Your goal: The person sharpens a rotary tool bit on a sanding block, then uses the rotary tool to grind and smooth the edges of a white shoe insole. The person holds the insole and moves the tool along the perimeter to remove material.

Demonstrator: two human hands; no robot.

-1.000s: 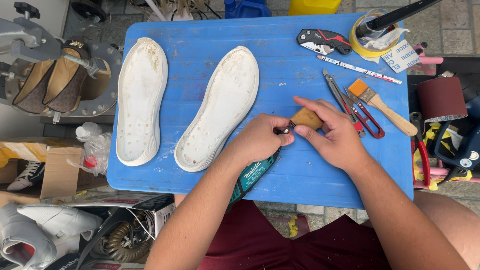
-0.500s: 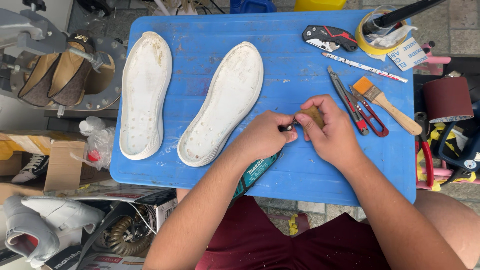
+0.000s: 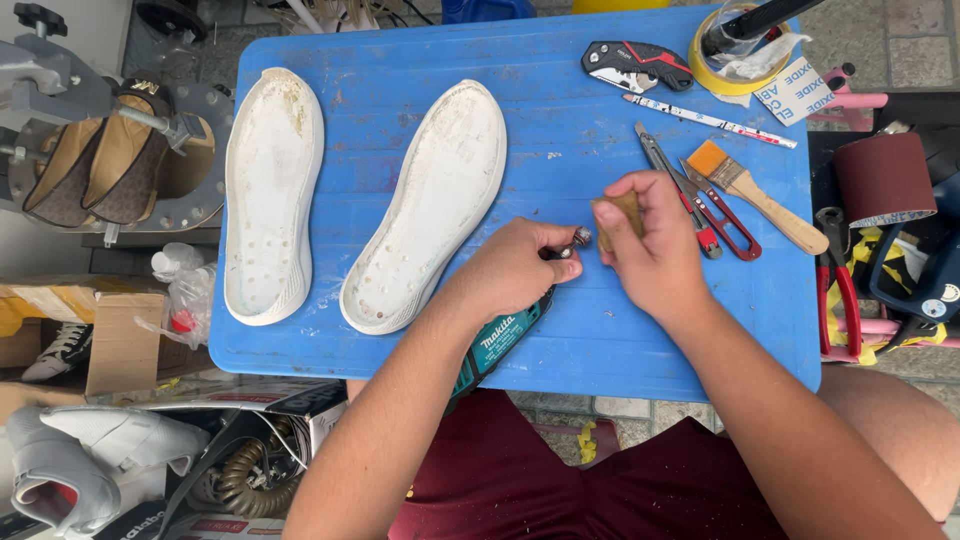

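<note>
My left hand (image 3: pixel 515 270) grips a teal rotary tool (image 3: pixel 497 342) near its metal tip (image 3: pixel 578 239), the body running back under my forearm. My right hand (image 3: pixel 655 245) pinches a small tan sanding band (image 3: pixel 622 212) just right of that tip, a small gap between them. Both hands hover over the blue table (image 3: pixel 540 110). Two white shoe soles lie to the left: one (image 3: pixel 430 205) close to my left hand, the other (image 3: pixel 270 190) further left.
A paintbrush (image 3: pixel 755 195), red-handled snips (image 3: pixel 710 215), a utility knife (image 3: pixel 635 63), a pen (image 3: pixel 710 120) and a yellow tape roll (image 3: pixel 735 60) lie at the table's right back. Red pliers (image 3: pixel 835 290) and a sandpaper roll (image 3: pixel 880 180) sit off the right edge. A brown shoe on a metal stand (image 3: pixel 95 165) is left.
My right hand has lifted the sanding band off the tool's tip and drawn it slightly right and up. The metal tip now shows bare between my hands.
</note>
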